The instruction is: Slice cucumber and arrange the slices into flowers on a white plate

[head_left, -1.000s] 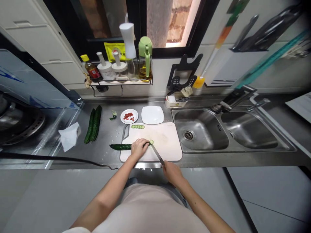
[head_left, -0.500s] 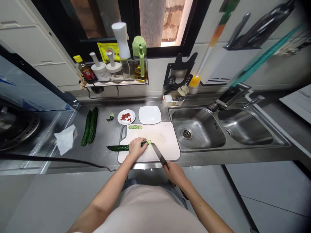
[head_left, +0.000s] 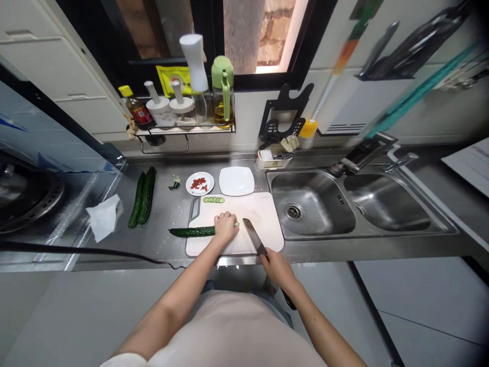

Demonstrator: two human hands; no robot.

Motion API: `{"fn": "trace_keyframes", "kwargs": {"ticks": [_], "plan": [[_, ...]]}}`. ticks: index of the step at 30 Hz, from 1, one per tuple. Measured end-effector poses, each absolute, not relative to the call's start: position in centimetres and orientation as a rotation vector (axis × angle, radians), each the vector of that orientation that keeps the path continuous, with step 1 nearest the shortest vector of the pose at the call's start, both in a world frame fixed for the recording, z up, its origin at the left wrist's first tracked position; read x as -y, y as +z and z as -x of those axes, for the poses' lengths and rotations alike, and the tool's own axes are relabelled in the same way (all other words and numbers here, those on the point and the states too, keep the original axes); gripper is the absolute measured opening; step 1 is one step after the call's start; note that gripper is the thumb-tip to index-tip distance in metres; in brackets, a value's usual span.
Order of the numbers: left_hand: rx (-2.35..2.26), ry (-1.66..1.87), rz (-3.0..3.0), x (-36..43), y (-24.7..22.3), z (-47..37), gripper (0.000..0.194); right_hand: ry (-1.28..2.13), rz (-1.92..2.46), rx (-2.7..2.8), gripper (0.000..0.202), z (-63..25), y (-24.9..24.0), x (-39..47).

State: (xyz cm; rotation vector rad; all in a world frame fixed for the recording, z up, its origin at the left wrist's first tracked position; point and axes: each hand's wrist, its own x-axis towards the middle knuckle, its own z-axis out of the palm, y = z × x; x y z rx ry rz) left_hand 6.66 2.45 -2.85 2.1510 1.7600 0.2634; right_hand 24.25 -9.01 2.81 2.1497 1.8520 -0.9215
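Note:
A long dark-green cucumber lies across the left side of the white cutting board, its left end past the board's edge. My left hand is closed over its cut end, hiding that part. A bit of pale green cucumber shows at the fingertips. My right hand grips the handle of a kitchen knife. The blade rests over the board, to the right of my left hand and apart from the cucumber. Cucumber slices lie in an overlapping row at the board's far left.
Behind the board are a small plate of chopped red pieces and a white square plate. Two whole cucumbers, green scraps and a white tissue lie to the left. A double sink is on the right.
My left hand has slid right along the cucumber, over its cut end. The knife has shifted right, leaving a gap between blade and cucumber.

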Motion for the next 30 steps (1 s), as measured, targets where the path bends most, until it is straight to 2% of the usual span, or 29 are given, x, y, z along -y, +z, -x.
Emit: {"fn": "trace_keyframes", "kwargs": {"ticks": [5,10,15,24,30], "plan": [[-1.716,0.452,-1.868,-2.9,-2.5,-6.7,0.011,-0.917,-2.167,-1.86,0.025,-24.6,2.5,9.0],[-1.493,0.884,-1.169,-4.0,-2.6,-5.7,0.022,-0.912,-2.186,-1.85,0.026,-24.9,2.4,9.0],[-1.293,0.995,-0.609,-4.4,-2.0,-4.4,0.024,-0.923,-2.181,-1.852,0.026,-24.7,2.4,8.8],[-1.338,1.088,-0.489,-4.6,-1.7,-1.5,0.03,-0.943,-2.167,-1.894,0.024,-24.6,2.0,8.5],[-1.61,1.399,-0.435,-8.5,-2.1,5.1,0.033,-0.916,-2.144,-1.882,0.025,-24.7,2.2,8.1]]}}
